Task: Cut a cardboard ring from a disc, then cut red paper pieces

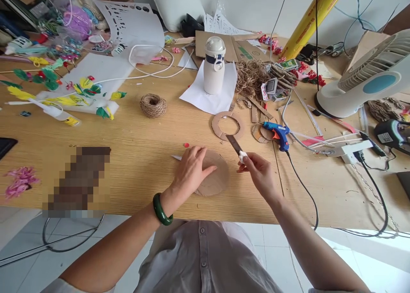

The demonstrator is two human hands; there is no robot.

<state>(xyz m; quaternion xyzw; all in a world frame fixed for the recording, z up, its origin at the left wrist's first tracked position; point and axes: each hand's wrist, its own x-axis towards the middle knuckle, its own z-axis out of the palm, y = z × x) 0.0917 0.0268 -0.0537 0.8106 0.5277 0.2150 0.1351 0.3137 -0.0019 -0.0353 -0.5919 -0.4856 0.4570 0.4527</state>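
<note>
Brown cardboard, mid-work, on a wooden counter (134,173). L hand (189,169): fingers spread, unclenched, resting on a round disc (218,173), which lies flat beneath and to the R of them. R hand (261,175): fingers pinched on a white wad (242,156) at the near end of a dark strip (233,143); whether the wad wraps the strip or is only pressed to it, can't tell. The strip slants up-L from these fingers; its far tip overlaps the edge of a flat ring (215,124) in view, contact unclear.

Progress (est.): disc & ring both stand as finished rounds. Not yet done: ring and disc unjoined, the ring lying beyond both sets of fingers, btwn them; the strip is loose in the R fingers, fixed to neither part. No glue visible on the exposed part of the disc; the area under the L fingers is hidden.

Nearby: blue glue gun (278,133), up-R of the R fingers, unheld; twine ball (153,105), beyond & L of the L fingers; red bit (186,145), just past the L fingertips; pale pointed tip (175,157), L of same, rest hidden, ID unclear.
</note>
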